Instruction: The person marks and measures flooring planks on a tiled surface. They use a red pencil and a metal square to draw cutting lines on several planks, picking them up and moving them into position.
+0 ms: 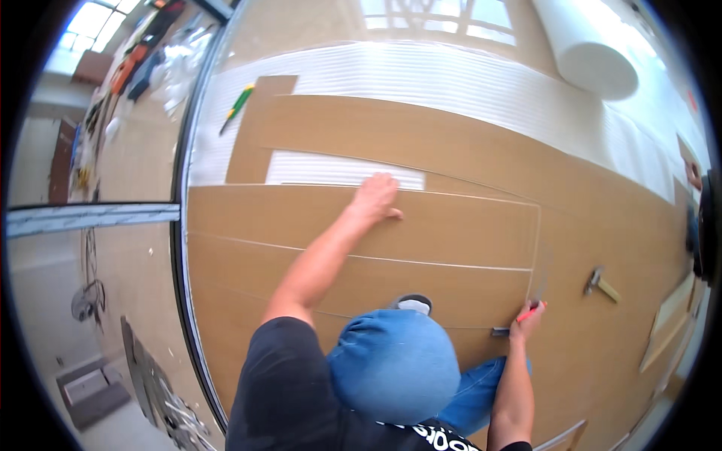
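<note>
My left hand (376, 197) lies flat, fingers together, on the far edge of a light-brown floor plank (451, 225), next to a strip of bare white underlay (338, 169). My right hand (528, 317) grips a red pencil (532, 309) at the plank's right end, its tip on the boards beside a small metal tool (501, 331). My bent knee in blue jeans (391, 364) and a shoe tip (412, 304) rest on the laid planks between my arms.
A hammer (602, 284) lies on the boards to the right. A green-handled cutter (238, 105) sits on the far left plank. A white underlay roll (587, 45) lies at the back right. Loose planks (669, 323) lie at the right edge; glass wall on the left.
</note>
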Demonstrator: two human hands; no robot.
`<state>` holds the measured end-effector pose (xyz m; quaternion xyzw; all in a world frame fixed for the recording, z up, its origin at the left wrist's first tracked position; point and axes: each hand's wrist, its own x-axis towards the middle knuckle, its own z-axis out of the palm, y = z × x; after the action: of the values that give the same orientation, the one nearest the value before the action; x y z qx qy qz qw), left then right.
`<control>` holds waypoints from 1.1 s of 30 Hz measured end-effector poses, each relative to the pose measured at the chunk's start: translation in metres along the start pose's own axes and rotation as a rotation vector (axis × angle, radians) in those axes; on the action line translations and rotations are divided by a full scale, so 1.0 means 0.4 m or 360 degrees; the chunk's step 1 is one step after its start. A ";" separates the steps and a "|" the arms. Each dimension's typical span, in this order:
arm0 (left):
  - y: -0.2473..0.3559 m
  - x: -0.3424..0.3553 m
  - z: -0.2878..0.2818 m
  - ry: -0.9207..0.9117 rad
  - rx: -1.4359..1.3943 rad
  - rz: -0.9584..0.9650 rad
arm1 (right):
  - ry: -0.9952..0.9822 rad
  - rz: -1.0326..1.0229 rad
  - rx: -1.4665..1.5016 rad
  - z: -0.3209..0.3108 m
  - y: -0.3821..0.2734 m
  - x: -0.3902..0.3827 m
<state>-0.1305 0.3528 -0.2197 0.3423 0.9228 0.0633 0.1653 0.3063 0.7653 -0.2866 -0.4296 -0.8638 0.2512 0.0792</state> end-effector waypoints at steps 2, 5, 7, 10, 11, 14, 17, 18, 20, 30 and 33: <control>0.010 -0.014 0.003 0.0027 -0.0069 -0.0117 | -0.0097 0.0051 -0.0070 0.005 -0.042 -0.003; 0.008 0.014 -0.018 0.0030 -0.0122 -0.0162 | 0.0057 -0.0130 -0.0169 -0.001 -0.011 0.014; 0.032 0.055 -0.027 0.0009 -0.0136 -0.0099 | 0.0007 -0.0088 -0.0175 -0.018 -0.009 0.020; 0.001 0.097 -0.021 -0.0114 -0.0063 0.0029 | -0.0113 0.0052 -0.0157 -0.027 -0.033 0.029; -0.014 0.088 0.001 -0.0037 -0.0064 0.0016 | 0.0015 -0.0054 -0.0107 -0.015 -0.048 0.025; 0.015 0.084 0.010 0.0040 -0.0178 0.0017 | -0.0029 0.0121 -0.0180 -0.039 -0.001 0.062; -0.021 0.067 0.013 0.0132 -0.0323 -0.0080 | 0.0042 0.0163 0.0022 0.005 -0.071 0.054; -0.010 0.074 0.009 0.0084 -0.0348 -0.0098 | 0.0079 0.0108 0.0017 -0.002 -0.069 0.052; 0.029 0.092 0.013 0.0053 -0.0395 -0.0085 | 0.0167 0.0076 -0.0084 -0.021 -0.045 0.041; -0.009 0.114 0.035 0.0150 -0.0609 -0.0266 | 0.0123 0.0123 0.0165 -0.023 -0.063 0.027; -0.010 0.128 0.018 0.0192 -0.0633 -0.0045 | 0.0247 0.0015 0.0151 -0.020 -0.043 0.029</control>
<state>-0.1667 0.3833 -0.2409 0.2854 0.9051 0.2623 0.1749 0.2899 0.7688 -0.2720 -0.4475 -0.8401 0.2582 0.1651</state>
